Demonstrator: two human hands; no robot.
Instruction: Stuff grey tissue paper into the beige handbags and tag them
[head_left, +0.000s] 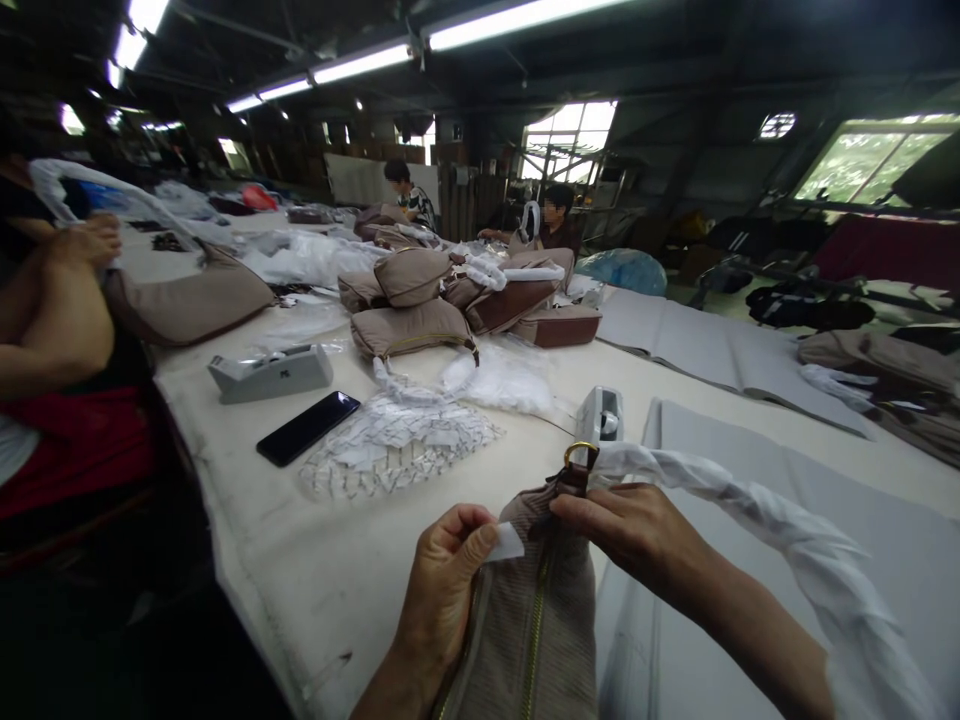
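A taupe handbag (517, 620) with a brass zipper stands upright in front of me at the table's near side. My left hand (454, 570) is beside its upper left edge, thumb and fingers pinched on a small white tag (508, 542). My right hand (637, 525) grips the bag's top end by the brown strap tab, just below a gold ring (580, 455). From that ring a strap wrapped in white paper (750, 510) runs over my right forearm. The far ends of my right fingers are partly hidden behind the bag.
A heap of white tags with strings (405, 435), a black phone (307, 428) and two tape dispensers (271, 373) (600, 415) lie ahead. Beyond is a pile of taupe bags (420, 330). Grey sheets (787, 530) cover the right. At left a co-worker's arm (67, 300) holds another bag's wrapped strap.
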